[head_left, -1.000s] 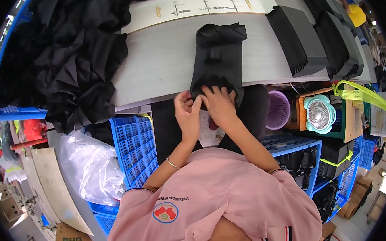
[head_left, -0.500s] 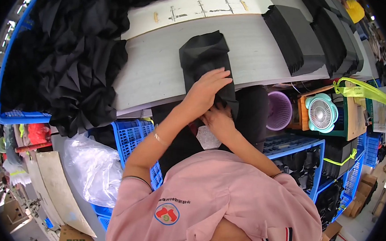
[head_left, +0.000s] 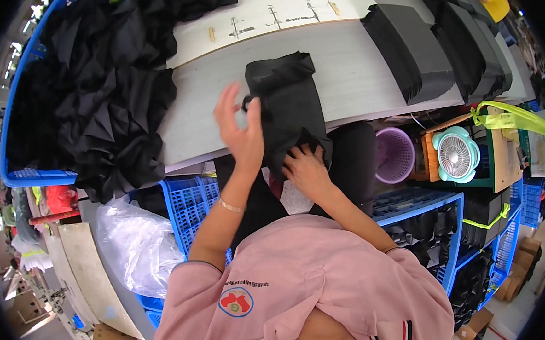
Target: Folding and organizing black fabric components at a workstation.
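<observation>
A black cloth piece point(head_left: 286, 104) lies on the grey table, its far end rumpled and its near end hanging over the front edge. My right hand point(head_left: 308, 171) grips that near end, fingers bent over the cloth; the thumb side is partly hidden. Beside the cloth's left border, my left hand point(head_left: 240, 128) is raised with thumb and fingers spread, slightly blurred, holding nothing that I can see. A small dark bit of the cloth shows between its thumb and fingers.
A blue crate point(head_left: 9, 151) heaped with crumpled black cloth point(head_left: 109, 108) stands on the left. Neat stacks of black pieces point(head_left: 413, 53) sit at the far right of the table point(head_left: 208, 102). Below right are a purple basket point(head_left: 395, 154) and a teal fan point(head_left: 456, 152).
My left hand has lifted off the cloth and moved left, its fingers spreading. The cloth's far end has folded over and shifted slightly. My right hand stays at the near end.
</observation>
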A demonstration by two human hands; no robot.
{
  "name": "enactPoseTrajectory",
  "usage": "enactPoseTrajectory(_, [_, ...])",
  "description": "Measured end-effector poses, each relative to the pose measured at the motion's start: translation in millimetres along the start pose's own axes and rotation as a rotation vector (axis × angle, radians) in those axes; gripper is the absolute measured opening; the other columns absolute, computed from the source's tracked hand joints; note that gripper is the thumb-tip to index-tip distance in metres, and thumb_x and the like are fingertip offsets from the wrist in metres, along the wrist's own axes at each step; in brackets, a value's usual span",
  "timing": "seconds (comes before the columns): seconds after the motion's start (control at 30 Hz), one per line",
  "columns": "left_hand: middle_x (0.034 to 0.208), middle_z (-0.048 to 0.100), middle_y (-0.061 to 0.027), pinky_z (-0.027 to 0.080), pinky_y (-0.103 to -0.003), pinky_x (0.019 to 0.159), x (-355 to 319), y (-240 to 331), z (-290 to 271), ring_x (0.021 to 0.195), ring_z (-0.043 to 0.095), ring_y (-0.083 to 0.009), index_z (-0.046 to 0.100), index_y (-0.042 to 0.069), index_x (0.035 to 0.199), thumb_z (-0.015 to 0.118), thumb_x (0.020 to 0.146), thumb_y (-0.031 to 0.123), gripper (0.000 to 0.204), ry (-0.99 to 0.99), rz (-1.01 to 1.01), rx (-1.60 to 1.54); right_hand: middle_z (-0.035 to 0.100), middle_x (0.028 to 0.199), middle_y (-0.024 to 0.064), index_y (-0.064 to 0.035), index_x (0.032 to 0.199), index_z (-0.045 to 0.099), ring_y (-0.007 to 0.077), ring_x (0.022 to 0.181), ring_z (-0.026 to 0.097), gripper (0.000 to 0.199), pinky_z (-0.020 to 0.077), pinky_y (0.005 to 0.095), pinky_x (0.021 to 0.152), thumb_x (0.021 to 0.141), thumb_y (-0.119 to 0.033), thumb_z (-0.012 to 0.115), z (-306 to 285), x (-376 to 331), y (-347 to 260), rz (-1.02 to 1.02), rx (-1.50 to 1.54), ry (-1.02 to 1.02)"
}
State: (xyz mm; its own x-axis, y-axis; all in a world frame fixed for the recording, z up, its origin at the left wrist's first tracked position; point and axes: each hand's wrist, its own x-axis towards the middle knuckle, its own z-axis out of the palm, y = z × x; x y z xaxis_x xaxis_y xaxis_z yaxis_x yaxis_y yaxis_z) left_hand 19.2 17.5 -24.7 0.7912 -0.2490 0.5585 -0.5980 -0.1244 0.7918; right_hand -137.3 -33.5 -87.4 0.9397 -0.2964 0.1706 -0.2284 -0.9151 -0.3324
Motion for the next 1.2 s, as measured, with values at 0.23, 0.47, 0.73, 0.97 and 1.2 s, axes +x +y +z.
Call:
enactPoseTrajectory(0.23, [0.124,0.064,-0.0096,0.046,-0.032,0.099,-60.1,-8.8,-50.2,0.112,0.061,-0.0177,0.055,-0.001,0.132,0.071,0.092,0.013,0.045,-0.348,-0.982,-0.814,0.062,0.106,0.0076,-0.0089,0.093,0.069,0.0277,0.111,0.056,0.017,0.0448,0.0493,0.090,0.083,-0.023,0.068,-2.3,-28.8,-2.5,-0.158,0.107,0.065])
enactPoseTrajectory(0.47, [0.120,0.066,-0.0053,0.048,-0.031,0.097,-56.9,-24.2,-65.5,0.110,0.061,-0.0144,0.061,0.003,0.126,0.064,0.095,0.006,0.031,-0.403,-0.866,-0.832,0.068,0.104,0.0154,-0.0001,0.100,0.068,0.0275,0.089,0.068,0.018,0.0552,0.0315,0.076,0.082,0.000,0.068,-93.0,-45.1,-18.2,-0.097,0.448,0.523])
enactPoseTrajectory(0.73, [0.121,0.067,-0.0080,0.051,-0.033,0.096,-93.5,-17.6,-94.7,0.108,0.065,-0.0176,0.063,0.001,0.125,0.070,0.085,-0.004,0.041,-0.622,-1.107,-1.053,0.068,0.116,0.0084,0.0023,0.121,0.064,0.0170,0.100,0.066,0.035,0.0535,0.0308,0.087,0.092,-0.016,0.069,-107.7,-35.1,24.5,0.569,1.846,-0.041])
enactPoseTrajectory(0.97, [0.128,0.064,-0.0118,0.045,-0.033,0.103,-97.6,7.8,-72.7,0.115,0.062,-0.0216,0.057,-0.004,0.130,0.070,0.091,0.012,0.044,-0.702,-1.057,-0.889,0.068,0.100,0.0066,0.0014,0.113,0.063,0.0115,0.090,0.062,0.029,0.0509,0.0290,0.082,0.092,-0.018,0.067,-77.7,-41.3,32.3,0.579,1.225,0.270])
enactPoseTrajectory(1.2, [0.142,0.053,-0.0128,0.046,-0.034,0.102,-121.3,23.9,-36.9,0.128,0.053,-0.0221,0.048,0.001,0.143,0.063,0.095,0.008,0.051,-0.871,-0.852,-0.714,0.067,0.098,0.0109,0.0010,0.116,0.061,0.0158,0.087,0.058,0.029,0.0488,0.0320,0.081,0.091,-0.014,0.065,-38.0,-130.3,60.2,0.710,0.841,0.895])
